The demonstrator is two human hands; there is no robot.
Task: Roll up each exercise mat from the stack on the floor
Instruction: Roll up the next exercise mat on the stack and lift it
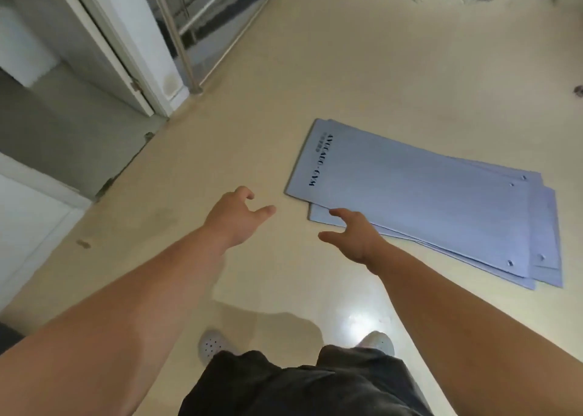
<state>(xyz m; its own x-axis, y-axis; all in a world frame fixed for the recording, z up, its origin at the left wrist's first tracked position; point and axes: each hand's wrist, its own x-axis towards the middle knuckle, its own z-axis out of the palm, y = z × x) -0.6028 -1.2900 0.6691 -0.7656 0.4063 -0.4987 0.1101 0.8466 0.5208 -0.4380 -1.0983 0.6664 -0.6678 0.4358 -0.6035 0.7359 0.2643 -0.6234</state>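
Two bare arms reach forward and down toward the stack of mats (419, 201), which lies flat and unrolled on the cream floor (378, 68). The left hand (235, 218) hangs over bare floor just left of the stack's near short end. It is palm down with the thumb out and the fingers loosely curled, and it holds nothing. The right hand (353, 238) is at the stack's near corner, fingers spread and relaxed, also empty. Its fingertips overlap the corner of a lower mat, but whether they touch it cannot be told.

There is one stack, pale blue-grey and slightly fanned, so the lower edges peek out along its near long side and far end. At least three layers show; the exact number cannot be made out. The top mat (410, 182) carries one line of dark lettering along its near short end. Four small metal eyelets (510, 262) show at the stack's far end. Two pale perforated shoes (211, 346) stand on the person's side of the stack, above one pair of dark shorts (299, 381). One metal post (176, 33) rises well beyond the stack's left side.
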